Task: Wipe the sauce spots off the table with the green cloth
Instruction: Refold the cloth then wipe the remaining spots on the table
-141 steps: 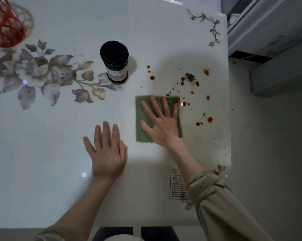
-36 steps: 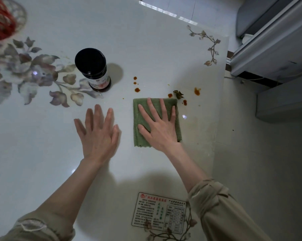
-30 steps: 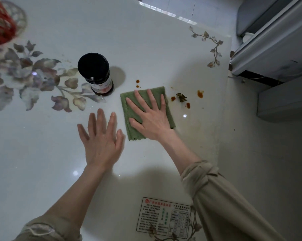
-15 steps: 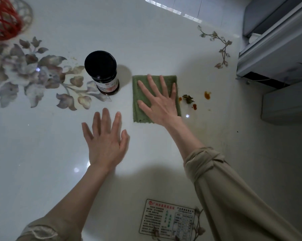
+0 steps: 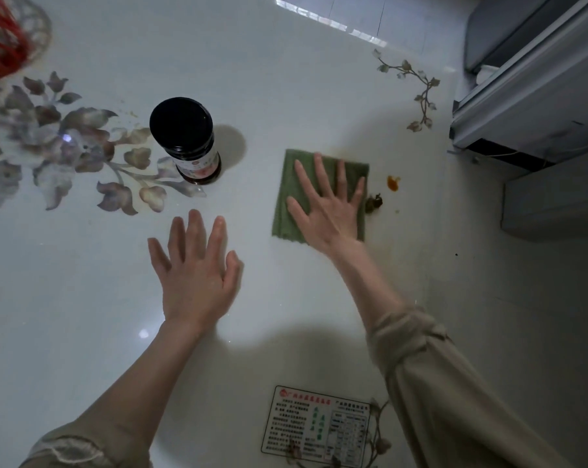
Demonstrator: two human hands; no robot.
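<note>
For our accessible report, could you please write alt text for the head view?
A right hand presses a green cloth flat on a white table, near an orange sauce spot; the left hand is open near a jar.

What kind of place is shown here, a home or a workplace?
Probably a home dining or kitchen area: a glossy white table printed with flowers, a sauce jar with a black lid standing on it, and a pale floor beside it.

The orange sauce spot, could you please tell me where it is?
In the head view, the spot lies right of the cloth, just past a dark scrap, near the table's right edge.
</note>
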